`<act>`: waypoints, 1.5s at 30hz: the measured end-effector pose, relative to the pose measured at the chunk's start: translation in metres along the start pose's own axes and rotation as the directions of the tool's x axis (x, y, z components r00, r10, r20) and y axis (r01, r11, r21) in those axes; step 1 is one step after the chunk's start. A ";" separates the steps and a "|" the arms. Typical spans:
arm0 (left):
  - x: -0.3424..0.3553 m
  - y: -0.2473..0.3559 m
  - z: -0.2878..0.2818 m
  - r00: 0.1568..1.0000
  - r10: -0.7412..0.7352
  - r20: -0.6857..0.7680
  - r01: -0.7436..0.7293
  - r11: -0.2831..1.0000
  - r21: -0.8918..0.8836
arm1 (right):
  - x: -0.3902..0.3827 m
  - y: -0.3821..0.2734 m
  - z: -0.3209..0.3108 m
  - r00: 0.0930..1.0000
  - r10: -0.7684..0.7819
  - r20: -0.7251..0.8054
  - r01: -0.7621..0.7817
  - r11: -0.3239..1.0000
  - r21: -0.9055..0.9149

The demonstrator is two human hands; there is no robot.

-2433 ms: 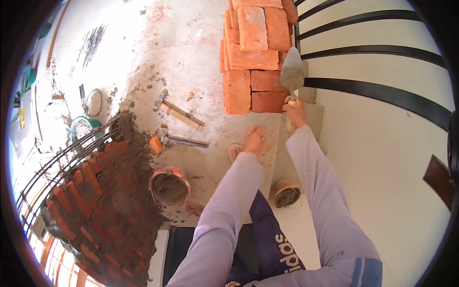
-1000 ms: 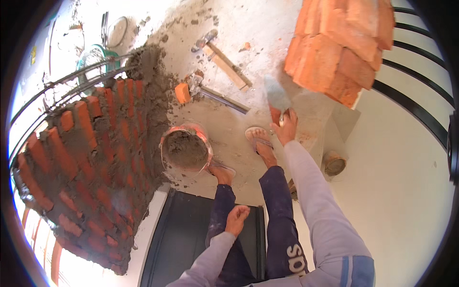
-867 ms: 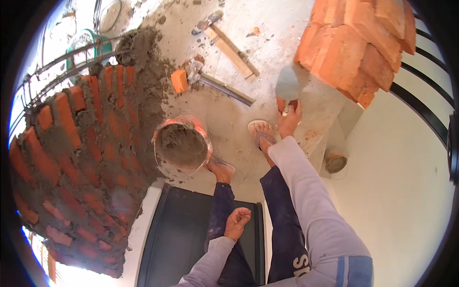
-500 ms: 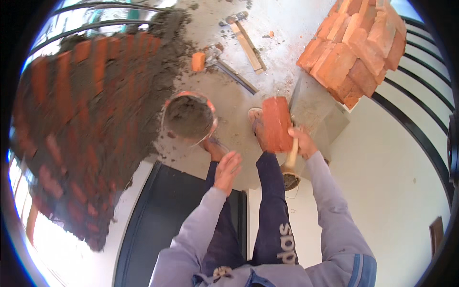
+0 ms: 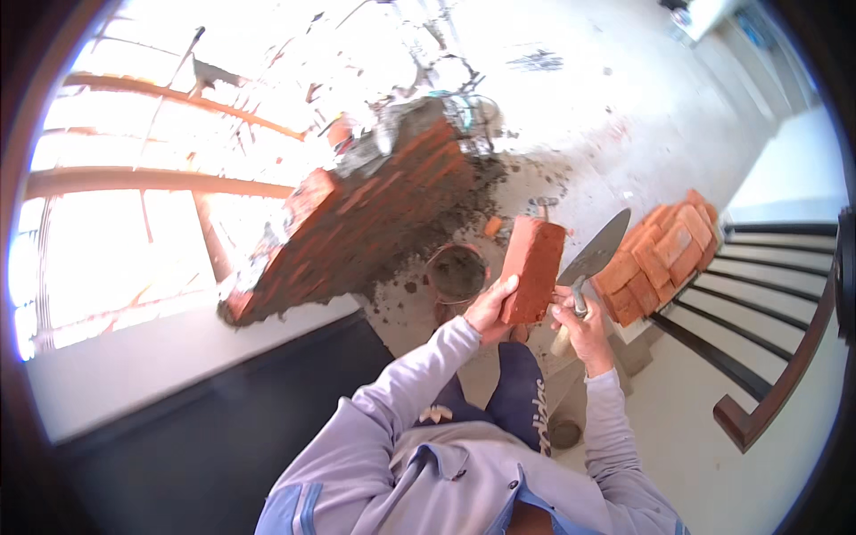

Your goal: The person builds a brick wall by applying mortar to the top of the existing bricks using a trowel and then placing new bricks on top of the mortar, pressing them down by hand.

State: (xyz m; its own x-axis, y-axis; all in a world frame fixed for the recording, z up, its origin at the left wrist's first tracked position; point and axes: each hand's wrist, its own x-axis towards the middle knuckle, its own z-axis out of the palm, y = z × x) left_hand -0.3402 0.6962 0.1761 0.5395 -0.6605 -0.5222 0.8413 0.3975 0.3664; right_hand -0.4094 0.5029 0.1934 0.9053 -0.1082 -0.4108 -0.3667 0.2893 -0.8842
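Note:
My left hand (image 5: 486, 306) grips a red brick (image 5: 530, 263), held upright in front of my body, with its thumb along the near side. My right hand (image 5: 580, 328) is closed on a trowel (image 5: 599, 245), its fingers by the brick's lower right edge and the grey blade pointing up and right. Just beyond my left hand a bucket of grey mortar (image 5: 455, 275) stands on the floor. A stack of bricks (image 5: 664, 254) lies to the right of the trowel.
A mortar-smeared brick wall (image 5: 374, 209) rises on the left, before bright openings. A hammer (image 5: 541, 203) and brick piece (image 5: 492, 227) lie on the floor (image 5: 642, 152). Black railing bars with a brown handrail (image 5: 740, 428) run on the right. A small bucket (image 5: 564, 434) sits low by my leg.
The view has tilted upward and turned. My right hand brought the trowel and a brick from beside the stack toward me; my left hand has risen and taken hold of the brick.

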 end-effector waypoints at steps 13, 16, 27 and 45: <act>-0.079 0.335 -0.032 0.748 0.635 0.192 -0.163 -0.104 0.981 | -0.064 0.028 0.097 0.872 0.458 -0.173 -0.444 0.889 0.117; -0.041 0.368 -0.060 0.752 0.643 0.148 -0.030 -0.190 0.981 | -0.065 0.036 0.138 0.838 0.495 -0.230 -0.454 0.866 0.209; 0.006 0.349 -0.132 0.595 0.759 0.267 -0.011 -0.324 0.946 | -0.062 0.060 0.200 0.808 0.505 -0.302 -0.473 0.863 0.177; -0.053 0.346 -0.142 0.689 0.724 0.037 0.337 -0.365 0.868 | 0.053 -0.096 0.245 0.971 -0.221 0.092 0.215 0.631 -0.745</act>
State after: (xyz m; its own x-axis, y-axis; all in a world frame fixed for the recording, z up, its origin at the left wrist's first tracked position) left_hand -0.0729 0.9588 0.2214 0.9793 -0.1913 -0.0664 -0.1554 -0.9203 0.3590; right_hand -0.2733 0.7020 0.3112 0.9798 -0.0811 -0.1829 -0.1971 -0.5493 -0.8120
